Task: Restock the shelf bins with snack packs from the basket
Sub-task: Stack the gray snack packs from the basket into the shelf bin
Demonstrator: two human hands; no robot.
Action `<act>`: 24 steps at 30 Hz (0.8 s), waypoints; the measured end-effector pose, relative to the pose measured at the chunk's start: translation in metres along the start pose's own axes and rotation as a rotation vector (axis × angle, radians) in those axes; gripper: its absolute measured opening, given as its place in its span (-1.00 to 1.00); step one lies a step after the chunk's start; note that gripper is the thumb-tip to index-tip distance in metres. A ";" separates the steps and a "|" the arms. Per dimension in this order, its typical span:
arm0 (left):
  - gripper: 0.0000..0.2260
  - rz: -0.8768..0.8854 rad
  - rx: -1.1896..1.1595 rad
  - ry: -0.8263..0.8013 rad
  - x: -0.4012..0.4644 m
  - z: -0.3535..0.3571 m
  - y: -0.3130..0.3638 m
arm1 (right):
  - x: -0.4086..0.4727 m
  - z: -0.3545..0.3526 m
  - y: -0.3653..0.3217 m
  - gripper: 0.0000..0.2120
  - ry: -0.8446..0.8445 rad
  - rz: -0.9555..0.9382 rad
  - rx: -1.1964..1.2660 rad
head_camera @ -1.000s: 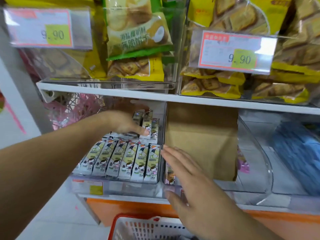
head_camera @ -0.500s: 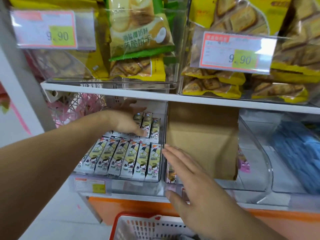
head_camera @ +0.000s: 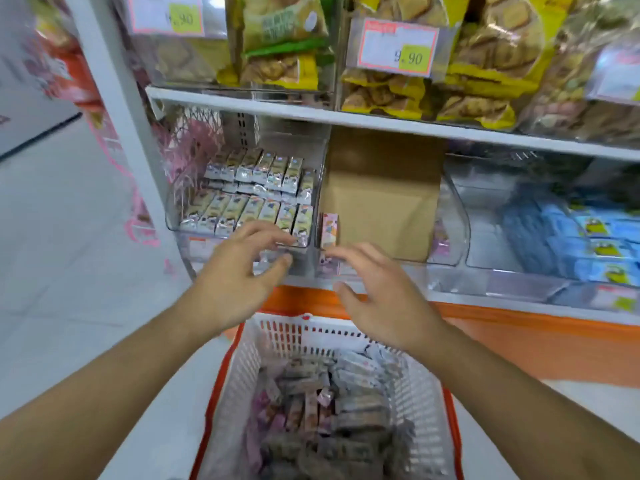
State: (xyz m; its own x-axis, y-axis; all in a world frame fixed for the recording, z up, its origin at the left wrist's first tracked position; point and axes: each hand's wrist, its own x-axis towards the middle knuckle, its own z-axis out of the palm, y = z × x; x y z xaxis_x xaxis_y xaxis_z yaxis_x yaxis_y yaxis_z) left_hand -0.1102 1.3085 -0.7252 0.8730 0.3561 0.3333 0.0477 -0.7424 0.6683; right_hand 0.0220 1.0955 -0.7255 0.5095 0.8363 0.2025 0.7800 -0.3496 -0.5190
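Fingers [head_camera: 266, 233] of the left hand [head_camera: 235, 282] are spread and loosely bent at the front lip of the left bin [head_camera: 173, 206], holding nothing; whether the tips touch the clear wall or just hang before it I cannot tell; the right hand [head_camera: 384, 292] is likewise slack and empty, fingers apart, in front of the middle bin [head_camera: 457, 223], which holds a cardboard box [head_camera: 381, 202] and one pink pack [head_camera: 329, 230] standing upright at its left wall.

Snack packs [head_camera: 329, 420] lie heaped in the white basket [head_camera: 242, 368] with its orange rim, directly below both hands; the left bin already carries two neat rows of packs [head_camera: 249, 206], front row and back row side by side.

By my reading the step in hand is a reach down for more stock; it would go best by taking a few packs of one flavour at once, keeping them aligned, and laying them in the same direction as the rows so the printed faces show; pink ones probably belong with the lone pink pack, though the box leaves little room there.

Writing: the price tag [head_camera: 398, 46] on the upper shelf reads 9.90; another tag [head_camera: 166, 13] to its left ends in 90; pack print is too blurred to read, and no brand is legible.
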 end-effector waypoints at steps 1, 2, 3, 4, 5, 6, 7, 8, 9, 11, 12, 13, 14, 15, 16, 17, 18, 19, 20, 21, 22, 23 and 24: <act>-0.80 -0.026 -0.006 -0.042 -0.021 0.011 -0.004 | -0.010 0.006 0.002 -0.58 -0.044 0.022 -0.004; -0.77 -0.052 0.014 -0.092 -0.042 0.022 -0.011 | -0.020 0.013 0.005 -0.59 -0.094 0.046 -0.013; -0.69 -0.086 0.053 -0.150 -0.062 0.033 -0.018 | -0.031 0.021 0.010 -0.59 -0.151 0.074 -0.027; -0.58 -0.134 0.105 -0.207 -0.081 0.043 -0.027 | -0.042 0.030 0.015 -0.59 -0.225 0.110 -0.047; -0.44 -0.185 0.170 -0.259 -0.100 0.053 -0.040 | -0.053 0.041 0.022 -0.59 -0.306 0.147 -0.068; -0.31 -0.247 0.242 -0.311 -0.117 0.061 -0.053 | -0.064 0.052 0.029 -0.58 -0.397 0.197 -0.089; -0.23 -0.331 0.310 -0.369 -0.133 0.068 -0.066 | -0.074 0.064 0.038 -0.57 -0.474 0.238 -0.108; -0.19 -0.421 0.366 -0.434 -0.146 0.074 -0.078 | -0.084 0.076 0.046 -0.56 -0.542 0.281 -0.129; -0.18 -0.505 0.399 -0.499 -0.158 0.079 -0.089 | -0.092 0.089 0.055 -0.56 -0.601 0.320 -0.140; -0.19 -0.615 0.391 -0.595 -0.172 0.088 -0.106 | -0.105 0.113 0.068 -0.55 -0.700 0.389 -0.140; -0.20 -0.653 0.358 -0.621 -0.174 0.091 -0.110 | -0.109 0.125 0.072 -0.54 -0.743 0.422 -0.127; -0.20 -0.683 0.316 -0.631 -0.175 0.095 -0.113 | -0.113 0.136 0.076 -0.51 -0.784 0.446 -0.108; -0.19 -0.705 0.276 -0.630 -0.174 0.100 -0.113 | -0.117 0.148 0.080 -0.48 -0.829 0.472 -0.089; -0.19 -0.727 0.244 -0.627 -0.173 0.103 -0.113 | -0.121 0.160 0.084 -0.47 -0.854 0.494 -0.060; -0.18 -0.748 0.223 -0.631 -0.172 0.106 -0.112 | -0.125 0.171 0.087 -0.48 -0.865 0.525 -0.033; -0.17 -0.765 0.217 -0.637 -0.172 0.109 -0.111 | -0.130 0.183 0.092 -0.50 -0.859 0.546 -0.003; -0.17 -0.781 0.221 -0.645 -0.171 0.111 -0.111 | -0.135 0.194 0.095 -0.54 -0.844 0.554 0.009; -0.17 -0.791 0.228 -0.651 -0.171 0.112 -0.110 | -0.140 0.201 0.095 -0.57 -0.823 0.554 0.000; -0.16 -0.797 0.234 -0.657 -0.170 0.113 -0.110 | -0.143 0.205 0.093 -0.62 -0.799 0.541 -0.035; -0.16 -0.802 0.237 -0.663 -0.170 0.113 -0.110 | -0.146 0.210 0.094 -0.68 -0.783 0.522 -0.075; -0.16 -0.806 0.239 -0.671 -0.169 0.113 -0.109 | -0.149 0.214 0.095 -0.74 -0.780 0.512 -0.107; -0.16 -0.807 0.244 -0.678 -0.169 0.112 -0.108 | -0.152 0.217 0.096 -0.78 -0.777 0.519 -0.118; -0.17 -0.804 0.250 -0.686 -0.168 0.112 -0.106 | -0.154 0.221 0.099 -0.79 -0.778 0.546 -0.126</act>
State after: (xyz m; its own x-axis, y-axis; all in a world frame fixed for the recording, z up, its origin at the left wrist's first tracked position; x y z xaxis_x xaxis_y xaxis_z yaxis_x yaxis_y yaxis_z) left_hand -0.2081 1.2642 -0.9268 0.6233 0.4543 -0.6364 0.7567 -0.5555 0.3446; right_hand -0.0596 1.0256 -0.9917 0.4661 0.5747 -0.6726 0.5622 -0.7794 -0.2764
